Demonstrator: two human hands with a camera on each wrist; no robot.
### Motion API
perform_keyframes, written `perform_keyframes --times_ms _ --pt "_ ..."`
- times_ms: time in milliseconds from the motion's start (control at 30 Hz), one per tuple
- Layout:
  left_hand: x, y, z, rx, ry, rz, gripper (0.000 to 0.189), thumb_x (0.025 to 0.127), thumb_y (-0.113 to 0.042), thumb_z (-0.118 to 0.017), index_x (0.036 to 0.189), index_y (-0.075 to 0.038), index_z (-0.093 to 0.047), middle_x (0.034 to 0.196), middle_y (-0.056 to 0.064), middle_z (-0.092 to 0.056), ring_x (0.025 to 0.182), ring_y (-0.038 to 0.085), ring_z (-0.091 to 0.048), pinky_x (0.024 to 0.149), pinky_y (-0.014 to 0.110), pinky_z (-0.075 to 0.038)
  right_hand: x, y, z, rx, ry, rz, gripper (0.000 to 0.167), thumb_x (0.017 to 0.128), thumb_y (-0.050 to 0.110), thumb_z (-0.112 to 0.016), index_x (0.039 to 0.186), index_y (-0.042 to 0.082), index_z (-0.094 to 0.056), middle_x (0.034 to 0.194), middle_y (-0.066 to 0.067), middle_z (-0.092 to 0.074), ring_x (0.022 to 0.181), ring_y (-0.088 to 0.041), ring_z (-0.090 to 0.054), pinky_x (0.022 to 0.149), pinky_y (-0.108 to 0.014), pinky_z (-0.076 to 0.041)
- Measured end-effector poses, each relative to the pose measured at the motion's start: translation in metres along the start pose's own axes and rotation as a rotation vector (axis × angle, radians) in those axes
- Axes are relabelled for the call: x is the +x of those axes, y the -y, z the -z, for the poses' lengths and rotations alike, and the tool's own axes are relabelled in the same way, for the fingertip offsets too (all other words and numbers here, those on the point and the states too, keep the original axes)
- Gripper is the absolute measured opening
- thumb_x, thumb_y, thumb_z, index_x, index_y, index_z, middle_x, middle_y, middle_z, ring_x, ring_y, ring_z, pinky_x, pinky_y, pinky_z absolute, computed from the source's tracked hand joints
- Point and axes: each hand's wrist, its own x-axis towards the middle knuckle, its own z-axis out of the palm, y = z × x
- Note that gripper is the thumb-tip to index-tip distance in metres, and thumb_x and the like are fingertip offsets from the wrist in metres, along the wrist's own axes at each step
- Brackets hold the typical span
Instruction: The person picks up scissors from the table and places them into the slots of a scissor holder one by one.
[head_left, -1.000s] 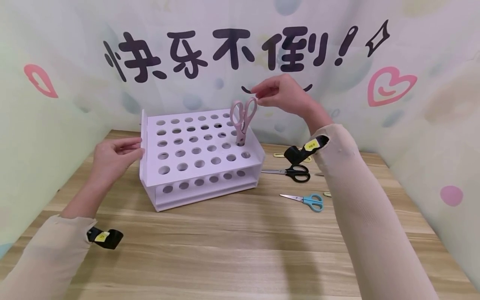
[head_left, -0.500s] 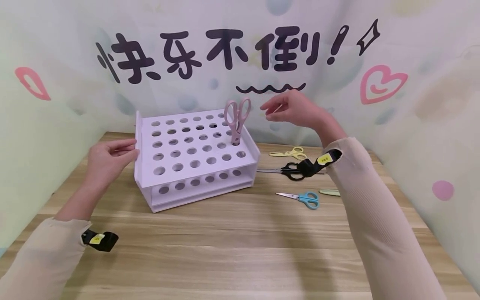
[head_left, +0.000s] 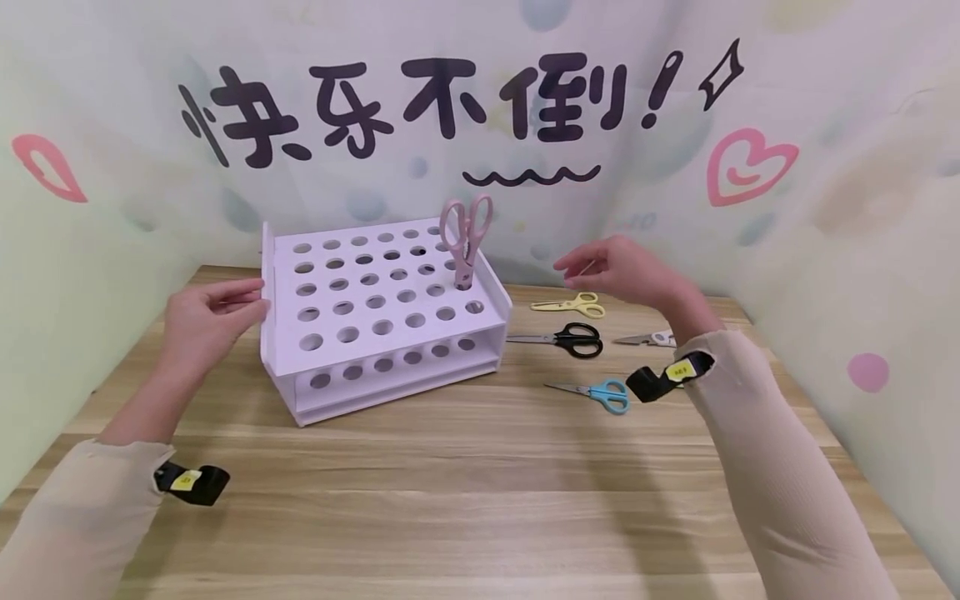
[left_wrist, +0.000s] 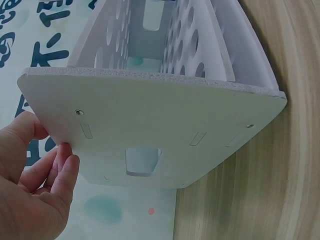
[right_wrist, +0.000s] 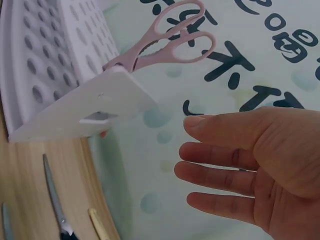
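Left wrist alone shows the slotted panel [left_wrist: 150, 117] the relaxed left hand [left_wrist: 31, 182] touches; right hand [right_wrist: 262, 167] spread.

Your 12 o'clock: backdrop [head_left: 480, 154] reads 快乐不倒!, black lettering. Yellow labels [head_left: 185, 480] [head_left: 681, 371], your wrist mounts [head_left: 212, 485], 8 and 4 o'clock: too small to read.

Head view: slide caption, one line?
Pink scissors stand handles-up in the rack, left hand at its side, right hand holding nothing, more scissors lying on the table.
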Motion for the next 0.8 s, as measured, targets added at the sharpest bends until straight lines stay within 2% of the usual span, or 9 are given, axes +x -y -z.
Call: perform_keyframes --times_ms 133,333,467,700,800 --pt "-0.001 0.0 0.001 0.004 -0.005 0.0 0.047 0.083 -0.016 -0.064 0.12 0.01 -0.054 0.071 -0.032 -0.054 0.068 -0.014 -0.055 0.056 0.007 -0.043 -0.013 -0.013 -0.009 -0.003 0.006 -0.015 0.027 0.087 0.014 -0.064 0.113 0.008 -0.065 0.1 -0.007 -0.066 0.088 -0.019 -0.062 0.078 -0.036 -0.05" --pt "0.0 0.001 0.001 0.0 0.0 -0.007 0.047 0.083 -0.016 -0.064 0.121 0.01 -0.054 0.071 -0.033 -0.054 0.068 -0.015 -0.055 0.057 0.007 -0.043 -0.034 -0.035 -0.025 0.031 -0.013 -0.003 0.027 0.087 0.014 -0.063 0.112 0.002 -0.064 0.097 -0.01 -0.066 0.086 -0.022 -0.063 0.07 -0.031 -0.05" --pt "0.0 0.001 0.0 0.011 -0.003 -0.007 0.046 0.084 -0.017 -0.064 0.12 0.01 -0.054 0.071 -0.033 -0.054 0.068 -0.014 -0.054 0.057 0.007 -0.043 -0.047 -0.049 -0.037 0.051 -0.025 -0.036 0.028 0.087 0.016 -0.064 0.111 0.002 -0.065 0.095 -0.01 -0.067 0.081 -0.02 -0.063 0.067 -0.029 -0.049" --pt "0.0 -0.001 -0.001 0.029 -0.005 0.001 0.046 0.084 -0.02 -0.065 0.12 0.008 -0.055 0.071 -0.033 -0.052 0.067 -0.015 -0.054 0.057 0.008 -0.044 -0.072 -0.073 -0.057 0.117 -0.04 -0.081 0.03 0.088 0.016 -0.063 0.112 -0.002 -0.063 0.095 -0.011 -0.066 0.086 -0.021 -0.063 0.071 -0.029 -0.051" --pt "0.0 0.0 0.0 0.02 -0.004 0.003 0.047 0.084 -0.019 -0.064 0.12 0.009 -0.055 0.07 -0.033 -0.053 0.067 -0.014 -0.054 0.055 0.008 -0.043 -0.08 -0.082 -0.065 0.104 -0.047 -0.1 0.031 0.087 0.018 -0.063 0.111 -0.002 -0.063 0.096 -0.011 -0.066 0.088 -0.022 -0.063 0.072 -0.03 -0.051"
